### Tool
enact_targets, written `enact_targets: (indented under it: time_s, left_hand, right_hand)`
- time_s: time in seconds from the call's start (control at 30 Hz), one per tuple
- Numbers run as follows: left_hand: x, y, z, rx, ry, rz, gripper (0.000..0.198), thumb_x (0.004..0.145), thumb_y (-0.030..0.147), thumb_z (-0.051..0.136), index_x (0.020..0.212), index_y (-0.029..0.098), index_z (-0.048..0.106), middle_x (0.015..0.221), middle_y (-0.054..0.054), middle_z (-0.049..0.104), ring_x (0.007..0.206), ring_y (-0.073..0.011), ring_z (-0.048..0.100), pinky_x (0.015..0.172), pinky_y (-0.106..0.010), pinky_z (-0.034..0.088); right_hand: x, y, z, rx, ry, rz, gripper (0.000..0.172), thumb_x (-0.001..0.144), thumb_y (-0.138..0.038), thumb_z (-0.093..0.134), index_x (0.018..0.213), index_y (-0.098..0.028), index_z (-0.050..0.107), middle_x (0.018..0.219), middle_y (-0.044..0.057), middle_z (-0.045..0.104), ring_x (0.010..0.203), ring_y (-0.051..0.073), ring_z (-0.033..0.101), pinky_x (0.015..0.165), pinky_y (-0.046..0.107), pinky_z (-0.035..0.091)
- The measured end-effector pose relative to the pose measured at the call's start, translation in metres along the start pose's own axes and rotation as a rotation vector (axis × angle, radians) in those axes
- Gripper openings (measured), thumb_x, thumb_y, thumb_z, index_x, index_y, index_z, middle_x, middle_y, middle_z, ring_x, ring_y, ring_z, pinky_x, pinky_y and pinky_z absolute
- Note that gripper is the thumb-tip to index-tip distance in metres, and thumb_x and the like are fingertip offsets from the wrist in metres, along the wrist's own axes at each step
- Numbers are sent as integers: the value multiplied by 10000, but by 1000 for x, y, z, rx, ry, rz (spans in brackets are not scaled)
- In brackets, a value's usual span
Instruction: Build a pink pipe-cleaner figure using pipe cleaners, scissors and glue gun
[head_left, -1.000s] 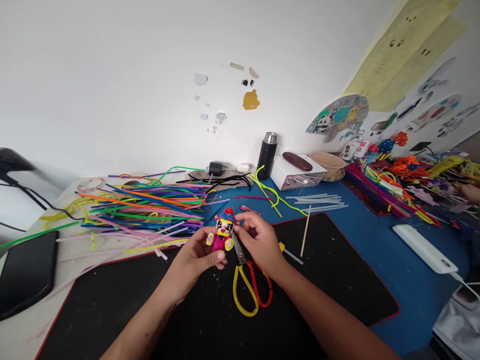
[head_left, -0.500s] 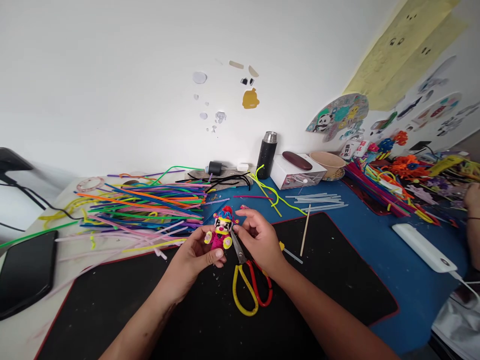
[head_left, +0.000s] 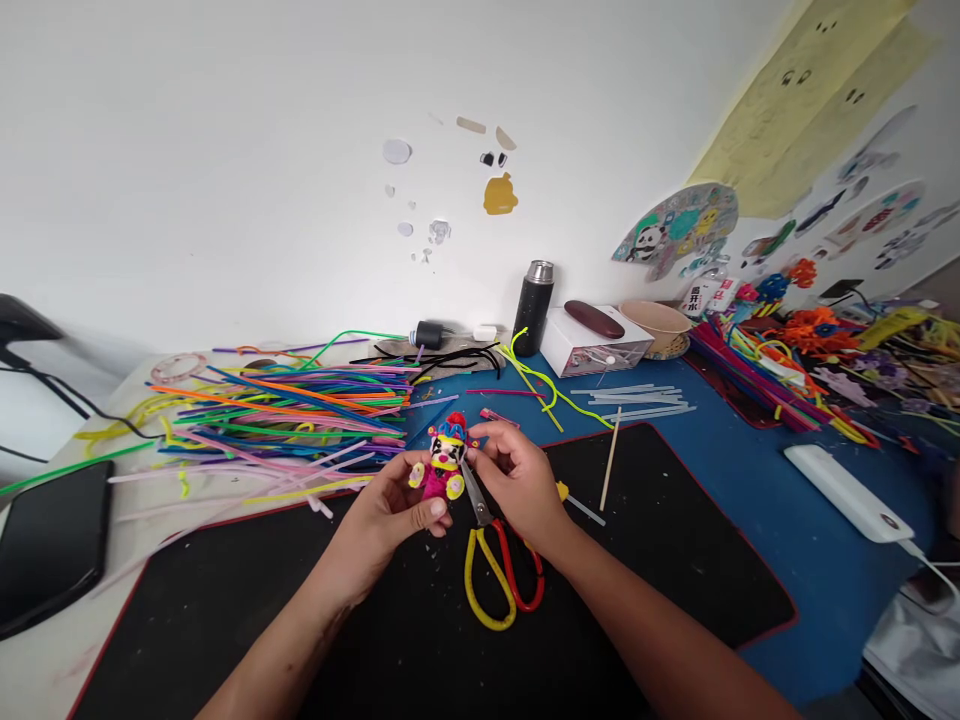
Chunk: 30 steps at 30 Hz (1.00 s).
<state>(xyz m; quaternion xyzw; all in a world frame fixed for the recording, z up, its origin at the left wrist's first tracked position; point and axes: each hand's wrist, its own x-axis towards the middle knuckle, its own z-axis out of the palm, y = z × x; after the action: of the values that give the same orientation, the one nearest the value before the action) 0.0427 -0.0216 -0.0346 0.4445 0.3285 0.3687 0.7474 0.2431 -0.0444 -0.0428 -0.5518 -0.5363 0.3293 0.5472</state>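
Observation:
A small pipe-cleaner doll with a blue and red hat, a white face with dark eye patches, a magenta body and yellow-edged paws is held upright over the black mat. My left hand grips its body from the left, thumb in front. On the other side, my right hand pinches the small ornament at the edge of the hat, fingers curled. Scissors with one yellow and one red handle lie on the mat below, their blades partly hidden behind the doll and my right hand.
Many coloured pipe cleaners are heaped at the left, near a phone. A black thermos, a white box and a bowl stand by the wall. Glue sticks, a wooden stick and a white power bank lie rightward.
My hands and the doll stay almost in place, with only slight movement in my right fingers. Another person's hand at the right edge has gone from view.

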Motion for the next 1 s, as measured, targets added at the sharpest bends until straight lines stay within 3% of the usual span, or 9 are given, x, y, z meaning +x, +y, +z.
enact_targets:
  time_s: [0.77, 1.0]
  left_hand:
    - [1, 1, 2, 27, 9, -6, 545, 736, 388, 997, 1128, 190, 674, 835, -6, 731, 678, -144, 684, 627, -259, 588]
    - [3, 0, 2, -8, 69, 52, 578, 703, 361, 1016, 1135, 211, 663, 828, -7, 741, 690, -164, 691, 636, -270, 600]
  right_hand:
    - [-4, 3, -1, 19, 11, 39, 189, 951, -320, 698, 1097, -234, 782, 688, -53, 479, 598, 138, 456, 582, 282, 385]
    - [-4, -4, -3, 95, 37, 71, 316, 966, -392, 714, 1244, -245, 747, 654, -71, 467, 572, 136, 444, 571, 281, 395]
